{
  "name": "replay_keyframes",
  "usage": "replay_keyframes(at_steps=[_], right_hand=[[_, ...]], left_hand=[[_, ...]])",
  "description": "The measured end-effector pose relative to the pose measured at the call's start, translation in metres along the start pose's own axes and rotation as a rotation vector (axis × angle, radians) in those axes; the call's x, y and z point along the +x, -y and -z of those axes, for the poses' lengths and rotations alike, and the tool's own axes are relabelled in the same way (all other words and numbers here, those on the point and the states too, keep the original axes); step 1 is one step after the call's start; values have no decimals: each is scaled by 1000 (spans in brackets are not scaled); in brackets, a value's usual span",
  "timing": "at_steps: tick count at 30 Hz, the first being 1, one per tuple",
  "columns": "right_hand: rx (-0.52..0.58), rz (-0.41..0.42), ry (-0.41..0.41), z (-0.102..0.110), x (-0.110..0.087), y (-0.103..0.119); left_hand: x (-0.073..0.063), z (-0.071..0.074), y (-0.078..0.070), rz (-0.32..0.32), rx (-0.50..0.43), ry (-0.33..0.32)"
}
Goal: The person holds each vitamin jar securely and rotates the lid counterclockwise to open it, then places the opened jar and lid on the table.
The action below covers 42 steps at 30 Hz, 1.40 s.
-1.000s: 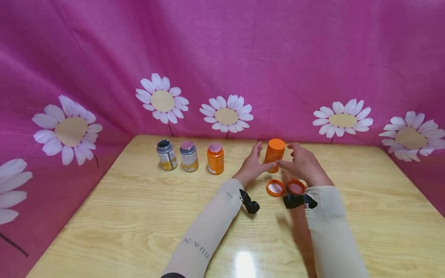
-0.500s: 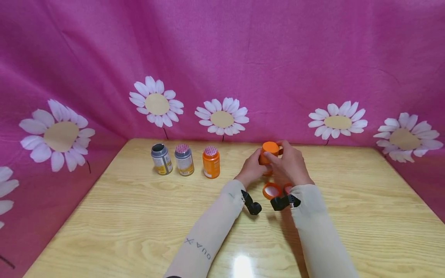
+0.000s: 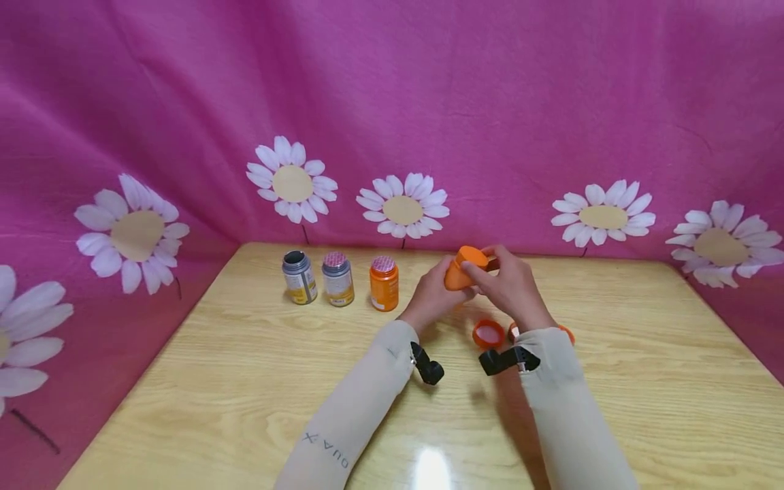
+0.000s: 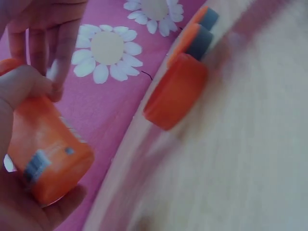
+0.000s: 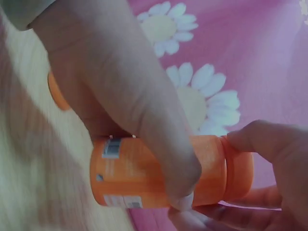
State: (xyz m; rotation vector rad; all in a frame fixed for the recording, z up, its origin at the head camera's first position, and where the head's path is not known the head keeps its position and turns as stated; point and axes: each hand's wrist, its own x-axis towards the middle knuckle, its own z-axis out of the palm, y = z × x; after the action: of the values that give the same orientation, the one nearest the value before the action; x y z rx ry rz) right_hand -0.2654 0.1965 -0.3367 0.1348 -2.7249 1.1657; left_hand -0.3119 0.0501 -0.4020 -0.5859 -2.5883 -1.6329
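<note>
An orange bottle (image 3: 456,278) with a matching orange lid (image 3: 473,256) is tilted above the far part of the table. My left hand (image 3: 427,294) grips its body, thumb across the side, as the right wrist view shows. The lid, still on the bottle's neck, is pinched between the thumb and fingers of my right hand (image 3: 516,286). Printed label patches and a barcode (image 5: 111,147) show on the bottle body (image 5: 139,168). Below the hands, a loose orange lid (image 3: 488,334) lies on the table, and more lids (image 4: 199,43) sit beside it, partly hidden by my right wrist in the head view.
Left of the hands stand an orange bottle (image 3: 384,286) and a grey bottle (image 3: 338,282), both with pink patterned seals on top. Farther left is an open grey bottle (image 3: 300,280). A pink flowered cloth (image 3: 490,122) hangs behind the wooden table (image 3: 245,381).
Both hands have closed on the orange bottle, which was standing on the table between them. It has been lifted and tilted, with the right hand now on its lid.
</note>
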Motion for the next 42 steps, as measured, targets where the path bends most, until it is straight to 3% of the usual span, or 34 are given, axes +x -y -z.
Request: replay_keyframes(at_steps=[8, 11, 14, 18, 23, 27, 31, 35, 42], right_hand=[[47, -58, 140, -9, -18, 17], [24, -54, 192, -12, -25, 21], [5, -33, 235, -11, -31, 26], [-47, 13, 210, -7, -41, 36], [-154, 9, 153, 2, -55, 55], [-228, -35, 170, 9, -65, 66], [-245, -64, 175, 12, -70, 70], [-271, -58, 150, 13, -73, 74], [-346, -50, 116, 19, -83, 81]], left_hand=[[-38, 15, 1, 32, 46, -72], [-53, 21, 1, 36, 90, -57], [-63, 28, -2, -4, 122, -6], [-76, 43, -16, -87, 198, 52], [-88, 58, -41, -249, 491, 54], [-96, 60, -59, -420, 758, -11], [-104, 57, -69, -543, 919, -117], [-109, 52, -73, -564, 929, -168], [-119, 48, -83, -484, 857, -117]])
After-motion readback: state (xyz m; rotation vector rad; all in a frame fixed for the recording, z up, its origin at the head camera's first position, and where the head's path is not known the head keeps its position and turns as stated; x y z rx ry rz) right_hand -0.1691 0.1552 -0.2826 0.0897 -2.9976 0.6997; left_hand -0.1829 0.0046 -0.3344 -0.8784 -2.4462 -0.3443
